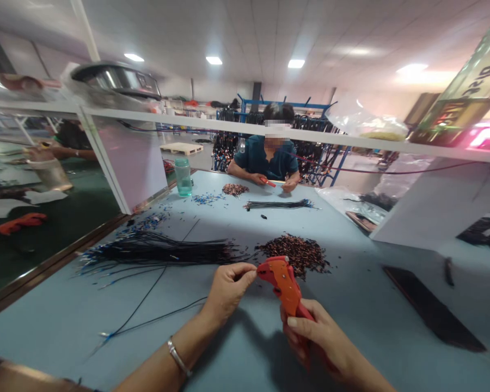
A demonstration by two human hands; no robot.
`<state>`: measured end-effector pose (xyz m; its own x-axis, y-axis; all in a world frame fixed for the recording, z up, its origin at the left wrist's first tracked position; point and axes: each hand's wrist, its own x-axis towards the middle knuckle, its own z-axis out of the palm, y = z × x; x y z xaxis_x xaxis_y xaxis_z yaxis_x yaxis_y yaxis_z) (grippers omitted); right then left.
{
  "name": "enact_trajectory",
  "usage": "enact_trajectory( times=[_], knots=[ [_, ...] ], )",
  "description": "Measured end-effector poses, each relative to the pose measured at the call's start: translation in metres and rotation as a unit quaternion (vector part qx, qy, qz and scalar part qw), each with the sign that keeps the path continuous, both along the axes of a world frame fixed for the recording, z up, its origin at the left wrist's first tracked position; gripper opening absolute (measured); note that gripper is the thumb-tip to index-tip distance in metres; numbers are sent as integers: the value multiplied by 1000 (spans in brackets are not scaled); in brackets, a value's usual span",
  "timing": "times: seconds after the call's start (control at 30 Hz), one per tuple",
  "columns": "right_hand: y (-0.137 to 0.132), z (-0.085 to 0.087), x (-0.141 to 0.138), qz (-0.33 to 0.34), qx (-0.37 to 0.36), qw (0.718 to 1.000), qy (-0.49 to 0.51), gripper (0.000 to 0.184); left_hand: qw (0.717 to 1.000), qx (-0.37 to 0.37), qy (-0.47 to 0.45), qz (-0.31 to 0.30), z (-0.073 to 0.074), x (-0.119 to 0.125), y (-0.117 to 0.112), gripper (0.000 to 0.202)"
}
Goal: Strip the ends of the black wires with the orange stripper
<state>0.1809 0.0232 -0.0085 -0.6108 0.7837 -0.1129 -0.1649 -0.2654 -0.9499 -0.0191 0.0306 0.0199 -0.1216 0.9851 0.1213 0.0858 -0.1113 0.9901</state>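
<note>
My right hand (310, 332) is wrapped round the handles of a red and orange wire stripper (285, 283), its head tilted up to the left. At the stripper's jaws, my left hand (232, 286) pinches a thin black wire (163, 314). That wire trails left behind the hand to a blue and metal terminal (105, 335) on the table. A bundle of black wires (159, 249) with blue terminals lies beyond my left hand. Behind the stripper's head spreads a pile of small black and copper wire scraps (300, 250). The wire's tip at the jaws is too small to make out.
Across the blue-grey table (237, 359) a co-worker (265, 158) holds another red tool. A green bottle (183, 177), loose blue terminals (206, 199) and a smaller wire bundle (280, 204) lie farther back. A dark flat object (433, 307) is at right. A white shelf bar (228, 124) crosses above.
</note>
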Motion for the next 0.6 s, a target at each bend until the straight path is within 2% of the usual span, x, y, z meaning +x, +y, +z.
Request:
enact_trajectory(
  times=[0.27,0.47,0.53,0.6],
  knots=[
    [0,0,-2,-41,-25,999,-5,34,1000,-13,-9,12,-11,2,3,22],
    [5,8,5,-95,-60,993,32,28,999,-27,-15,44,-8,1,4,19],
    [8,10,8,-110,-46,992,29,30,998,-33,-20,51,-7,0,4,18],
    [10,12,11,-115,14,993,-2,31,998,-40,-27,50,-6,0,5,18]
  ],
)
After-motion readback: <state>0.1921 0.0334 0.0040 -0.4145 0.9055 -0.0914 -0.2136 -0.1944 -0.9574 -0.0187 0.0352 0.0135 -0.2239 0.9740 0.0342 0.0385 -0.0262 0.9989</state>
